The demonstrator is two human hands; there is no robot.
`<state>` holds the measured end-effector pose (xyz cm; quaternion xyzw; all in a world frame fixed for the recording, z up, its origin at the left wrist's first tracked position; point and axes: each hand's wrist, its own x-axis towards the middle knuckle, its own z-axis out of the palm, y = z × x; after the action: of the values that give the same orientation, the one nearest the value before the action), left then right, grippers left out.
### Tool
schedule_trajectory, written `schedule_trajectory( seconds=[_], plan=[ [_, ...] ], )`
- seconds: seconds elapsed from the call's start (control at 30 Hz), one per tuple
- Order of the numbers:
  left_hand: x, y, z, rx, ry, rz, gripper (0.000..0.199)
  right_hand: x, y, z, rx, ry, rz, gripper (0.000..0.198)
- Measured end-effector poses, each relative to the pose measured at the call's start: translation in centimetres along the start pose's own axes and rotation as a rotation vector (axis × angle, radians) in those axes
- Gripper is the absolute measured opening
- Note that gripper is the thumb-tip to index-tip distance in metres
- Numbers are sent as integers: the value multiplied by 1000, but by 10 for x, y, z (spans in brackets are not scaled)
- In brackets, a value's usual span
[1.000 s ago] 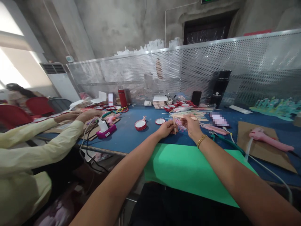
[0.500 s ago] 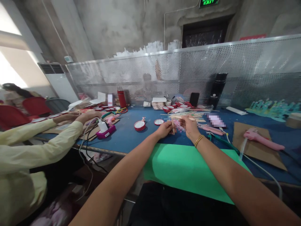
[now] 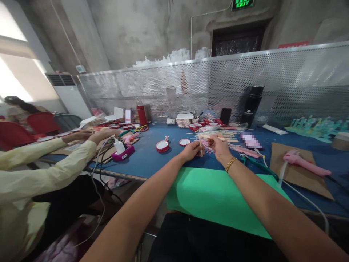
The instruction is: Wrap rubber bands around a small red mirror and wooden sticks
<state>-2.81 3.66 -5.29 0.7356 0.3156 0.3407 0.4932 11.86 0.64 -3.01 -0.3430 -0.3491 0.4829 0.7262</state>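
Fingers closed, my left hand [image 3: 192, 150] grips a short pale wooden stick [image 3: 201, 150] that stands nearly upright. My right hand [image 3: 220, 145] pinches a longer, light wooden stick [image 3: 205, 137], roughly level, its tip close to the upright one; whether the two touch I cannot tell. Small pink and lilac pieces [image 3: 209, 147] lie on the blue table [image 3: 144, 154] between and behind my hands. Beyond them several loose wooden sticks [image 3: 231, 135] are spread out. Under my forearms a green sheet [image 3: 212, 193] hangs over the table's front edge.
To the right, a pink glue gun [image 3: 307, 163] rests on cardboard [image 3: 283, 154]. Pink-handled pliers [image 3: 247, 151] lie nearer. Left of my hands are two red-rimmed round lids [image 3: 162, 146] and a purple power strip [image 3: 123, 154]. A co-worker's yellow-sleeved arms [image 3: 62, 163] reach in from the left.
Both my hands keep nearly the same place and grip on the two sticks. The view has shifted very slightly.
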Motion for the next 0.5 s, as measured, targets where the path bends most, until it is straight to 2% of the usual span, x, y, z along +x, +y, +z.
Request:
schedule_trajectory(
  seconds=[0.1, 0.27, 0.5],
  plan=[
    [0, 0, 1, -10, 9, -1, 25, -1, 0, 1, -7, -25, 4, 25],
    [-1, 1, 1, -16, 7, 2, 26, 3, 0, -3, -6, 57, -22, 25],
    [0, 4, 1, 4, 3, 0, 25, 1, -1, 0, -18, -13, -13, 25]
  ],
)
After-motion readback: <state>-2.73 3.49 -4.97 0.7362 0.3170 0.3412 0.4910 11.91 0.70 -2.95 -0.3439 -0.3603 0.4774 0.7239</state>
